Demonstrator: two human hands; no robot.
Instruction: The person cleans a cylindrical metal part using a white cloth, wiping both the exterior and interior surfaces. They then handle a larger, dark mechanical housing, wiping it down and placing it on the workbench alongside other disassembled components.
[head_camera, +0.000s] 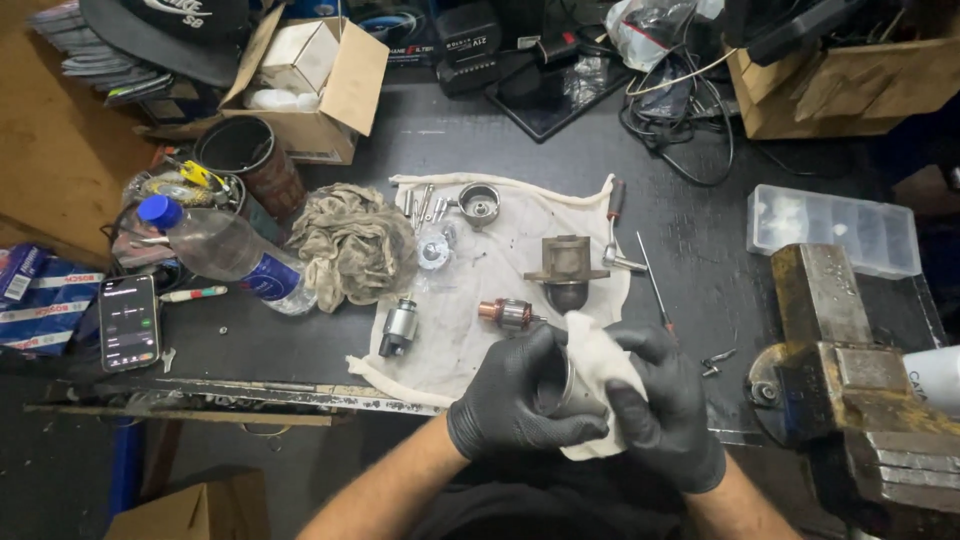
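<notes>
A metal cylinder (556, 385) is being gripped low over the near edge of the worktop (300, 340), enclosed by the curled fingers (540, 425) of the left hand (520, 405). A white rag (600, 365) is being pressed against it by the right hand (665, 415), whose fingers are closed on the cloth.

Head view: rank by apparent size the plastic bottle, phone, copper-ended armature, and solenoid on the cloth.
1. Plastic bottle, clearly largest.
2. Phone.
3 and 4. Copper-ended armature and solenoid look about alike, so no ranking between them.
All lie at a similar distance on the bench, so the camera's nearness hardly skews this.
</notes>
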